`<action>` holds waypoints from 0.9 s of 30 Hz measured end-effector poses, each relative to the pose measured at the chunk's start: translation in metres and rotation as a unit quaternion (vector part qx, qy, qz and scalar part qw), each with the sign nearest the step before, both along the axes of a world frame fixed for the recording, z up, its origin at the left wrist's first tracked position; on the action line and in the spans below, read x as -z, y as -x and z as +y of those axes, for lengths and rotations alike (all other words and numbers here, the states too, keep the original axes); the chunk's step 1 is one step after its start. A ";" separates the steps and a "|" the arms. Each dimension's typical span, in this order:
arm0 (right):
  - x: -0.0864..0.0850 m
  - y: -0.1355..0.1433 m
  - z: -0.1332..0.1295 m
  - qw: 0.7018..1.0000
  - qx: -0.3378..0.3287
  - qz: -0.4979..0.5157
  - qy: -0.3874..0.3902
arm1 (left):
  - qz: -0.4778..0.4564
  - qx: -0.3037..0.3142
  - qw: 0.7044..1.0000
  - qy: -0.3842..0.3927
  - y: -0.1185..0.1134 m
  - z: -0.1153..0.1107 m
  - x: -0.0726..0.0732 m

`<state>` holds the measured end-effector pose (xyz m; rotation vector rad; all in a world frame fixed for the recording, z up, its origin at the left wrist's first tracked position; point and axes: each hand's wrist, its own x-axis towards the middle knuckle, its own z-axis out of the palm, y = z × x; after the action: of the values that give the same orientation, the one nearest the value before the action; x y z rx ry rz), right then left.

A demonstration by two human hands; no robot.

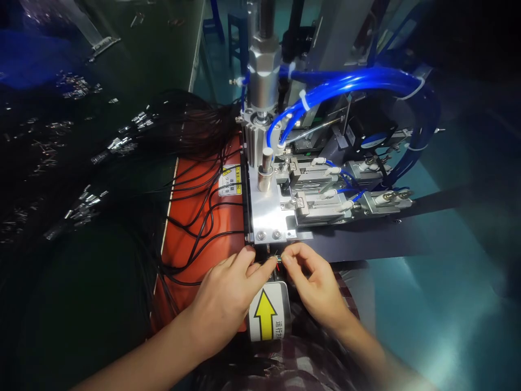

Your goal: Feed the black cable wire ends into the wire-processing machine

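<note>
My left hand [226, 293] is closed over the front of the red-orange work surface, its fingers curled and its thumb stretched toward thin coloured wires [278, 262]. A black cable [185, 281] runs up to this hand; whether the hand grips it is hidden. On the other side, my right hand [315, 285] pinches at the thin wires between thumb and forefinger. Both sets of fingertips nearly meet, just below the metal plate [268, 214] of a machine. Under them is a white label with a yellow arrow [266, 315].
Pneumatic slides [319, 206] with blue air hoses [350, 81] stand right of the plate. An upright cylinder [262, 76] rises above it. Black cables [203, 195] lie across the red-orange surface [215, 217]. Bundles with shiny metal ends [85, 203] lie at left.
</note>
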<state>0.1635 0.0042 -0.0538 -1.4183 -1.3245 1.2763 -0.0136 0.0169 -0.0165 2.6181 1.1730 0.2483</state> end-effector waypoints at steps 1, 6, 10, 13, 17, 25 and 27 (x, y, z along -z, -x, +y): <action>0.001 0.001 -0.001 1.000 0.005 -0.002 -0.010 | 0.000 0.000 1.000 0.001 0.000 0.000 0.000; 0.008 0.008 -0.006 0.998 0.044 -0.006 -0.033 | 0.004 -0.001 1.000 0.003 0.000 0.001 -0.001; 0.008 0.010 -0.006 0.998 0.052 -0.008 -0.027 | 0.003 0.003 1.000 -0.005 0.001 0.000 -0.002; 0.005 0.009 -0.004 0.999 0.045 -0.007 -0.014 | 0.001 0.004 1.000 -0.005 0.001 -0.001 -0.001; 0.000 0.009 -0.004 0.999 0.040 -0.009 0.008 | 0.000 0.001 1.000 -0.007 0.001 -0.001 -0.001; -0.006 0.008 -0.001 0.999 0.035 -0.008 0.039 | -0.001 0.003 1.000 -0.008 -0.001 0.001 -0.001; -0.006 0.008 -0.001 0.998 0.036 -0.007 0.048 | 0.001 0.005 1.000 -0.006 -0.001 0.001 -0.002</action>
<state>0.1551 0.0030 -0.0475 -1.5294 -1.2244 1.3002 -0.0127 0.0175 -0.0149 2.6345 1.1629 0.2530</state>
